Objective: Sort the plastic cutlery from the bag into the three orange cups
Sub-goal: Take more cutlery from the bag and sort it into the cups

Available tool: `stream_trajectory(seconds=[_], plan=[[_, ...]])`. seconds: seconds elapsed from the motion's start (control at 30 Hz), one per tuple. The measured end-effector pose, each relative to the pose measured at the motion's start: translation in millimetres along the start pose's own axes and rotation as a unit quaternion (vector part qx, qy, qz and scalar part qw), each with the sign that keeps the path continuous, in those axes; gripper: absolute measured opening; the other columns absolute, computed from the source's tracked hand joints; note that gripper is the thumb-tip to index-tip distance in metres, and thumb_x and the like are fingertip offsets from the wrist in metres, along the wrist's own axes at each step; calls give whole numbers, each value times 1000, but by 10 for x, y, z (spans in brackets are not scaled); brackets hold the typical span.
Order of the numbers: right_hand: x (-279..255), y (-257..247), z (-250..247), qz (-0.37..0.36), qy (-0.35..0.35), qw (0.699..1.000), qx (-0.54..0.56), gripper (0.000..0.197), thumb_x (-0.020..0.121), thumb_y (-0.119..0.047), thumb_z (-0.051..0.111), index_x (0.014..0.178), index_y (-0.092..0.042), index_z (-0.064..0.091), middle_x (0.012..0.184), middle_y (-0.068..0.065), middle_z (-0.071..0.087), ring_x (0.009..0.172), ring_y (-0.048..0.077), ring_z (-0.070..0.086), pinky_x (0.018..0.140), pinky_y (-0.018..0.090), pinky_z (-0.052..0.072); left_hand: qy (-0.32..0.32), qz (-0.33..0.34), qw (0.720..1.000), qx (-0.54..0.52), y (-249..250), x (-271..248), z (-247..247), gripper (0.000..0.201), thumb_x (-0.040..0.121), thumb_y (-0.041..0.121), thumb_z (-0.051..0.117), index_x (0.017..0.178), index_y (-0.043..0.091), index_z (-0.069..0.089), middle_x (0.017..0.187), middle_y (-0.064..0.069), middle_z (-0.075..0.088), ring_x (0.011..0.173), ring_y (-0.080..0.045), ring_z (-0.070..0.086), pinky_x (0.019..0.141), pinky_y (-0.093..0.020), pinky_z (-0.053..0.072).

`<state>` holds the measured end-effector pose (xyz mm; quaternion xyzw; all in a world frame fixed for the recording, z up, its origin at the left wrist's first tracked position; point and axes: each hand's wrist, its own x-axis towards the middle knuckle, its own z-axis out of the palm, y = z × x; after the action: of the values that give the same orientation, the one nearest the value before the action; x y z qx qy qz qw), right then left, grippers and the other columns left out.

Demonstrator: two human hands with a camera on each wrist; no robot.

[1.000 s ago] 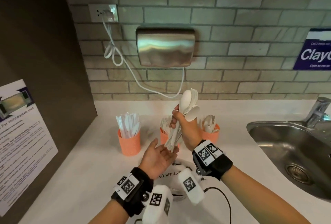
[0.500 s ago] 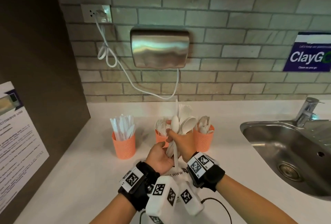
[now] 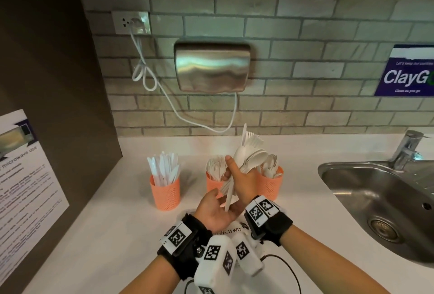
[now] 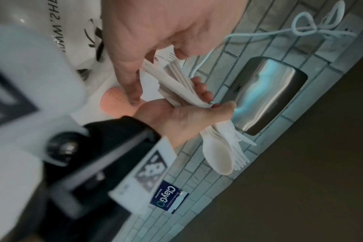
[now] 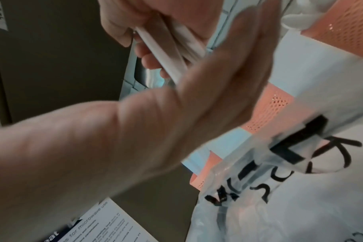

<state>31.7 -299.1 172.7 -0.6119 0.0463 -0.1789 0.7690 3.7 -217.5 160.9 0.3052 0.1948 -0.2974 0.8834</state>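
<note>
Right hand point(image 3: 244, 182) holds the cutlery bundle point(image 3: 249, 155) above the 3 orange cups point(image 3: 165, 191).
Its grip is curled tight round the handles; left hand point(image 3: 215, 211), fingers straight, palm under their ends, over the bag point(image 5: 290, 188) on the desk point(image 3: 94, 235).

You face a white countertop point(image 3: 112, 242). Three orange cups stand on it: knife cup point(image 3: 165, 193) at 10 o'clock, fork cup point(image 3: 214, 185) at 12 o'clock, spoon cup point(image 3: 270, 185) at 1 o'clock. The bag point(image 3: 237, 229) lies nearest you. The sink point(image 3: 366, 190) is set in at 3 o'clock.
</note>
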Motion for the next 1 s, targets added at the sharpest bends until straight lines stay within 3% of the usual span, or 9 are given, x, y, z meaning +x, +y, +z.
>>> stream_trajectory(seconds=[0.13, 0.23, 0.3, 0.4, 0.47, 0.63, 0.73, 0.9, 1.0], plan=[[-103, 36, 9, -8, -44, 999, -1, 18, 82, -4, 66, 67, -6, 56, 47, 0, 56, 44, 10, 54, 52, 23, 49, -6, 17, 1000, -11, 170, 35, 86, 44, 100, 39, 29, 106, 2, 54, 92, -15, 59, 84, -27, 57, 77, -42, 48], [-138, 86, 11, 15, -34, 999, 10, 15, 78, 1, 68, 91, -1, 61, 72, 14, 65, 62, 15, 59, 58, 18, 50, -9, 30, 999, 22, 184, 70, 107, 43, 99, 39, 32, 109, 5, 56, 100, -11, 61, 89, -26, 58, 76, -40, 48], [-130, 117, 11, 36, -24, 999, 12, 24, 78, 0, 68, 99, -6, 56, 79, 4, 65, 68, 8, 59, 53, 7, 47, -24, 24, 998, 55, 128, 93, 97, 40, 97, 40, 38, 115, 11, 58, 105, -9, 64, 90, -23, 60, 69, -36, 55], [-94, 123, -16, 56, -16, 998, -2, 14, 82, 4, 58, 89, -8, 54, 63, -1, 57, 56, 8, 53, 45, 11, 45, -48, -24, 989, 137, 66, 131, 44, 47, 91, 55, 40, 113, 18, 59, 115, -6, 60, 94, -22, 58, 71, -34, 54], [-31, 153, -99, 101, -41, 994, 16, 15, 83, 4, 51, 80, -11, 53, 43, -4, 45, 38, 9, 42, 40, 22, 39, -25, -15, 970, 239, 97, 149, -11, 48, 92, 56, 36, 96, 13, 57, 97, -7, 57, 84, -21, 54, 74, -33, 45], [138, 150, -395, 317, -227, 905, 170, 18, 68, -3, 62, 80, -14, 52, 36, -8, 36, 27, 4, 32, 30, 15, 30, 37, 202, 897, 392, 338, 113, -37, 27, 95, 25, 48, 116, 11, 59, 111, -8, 63, 96, -21, 57, 83, -31, 46], [147, 148, -488, 362, -315, 851, 215, 42, 43, -3, 81, 77, -14, 60, 37, -6, 38, 28, 5, 35, 31, 14, 34, 40, 285, 858, 426, 441, 34, 54, 13, 91, 18, 56, 101, 15, 63, 94, -2, 64, 79, -12, 58, 70, -24, 45], [86, 140, -468, 391, -385, 814, 189, 42, 45, -9, 82, 65, -13, 46, 39, -6, 40, 31, 4, 36, 33, 15, 37, 70, 335, 787, 514, 378, 75, 124, 18, 83, 25, 68, 72, 14, 59, 64, 0, 61, 51, -6, 53, 42, -8, 38], [64, 134, -467, 378, -409, 813, 170, 29, 48, -15, 81, 61, -13, 54, 41, -7, 44, 32, 3, 39, 35, 12, 36, 86, 347, 762, 541, 340, 113, 126, 26, 84, 20, 66, 61, 15, 55, 57, -1, 56, 51, -11, 51, 42, -11, 38]])
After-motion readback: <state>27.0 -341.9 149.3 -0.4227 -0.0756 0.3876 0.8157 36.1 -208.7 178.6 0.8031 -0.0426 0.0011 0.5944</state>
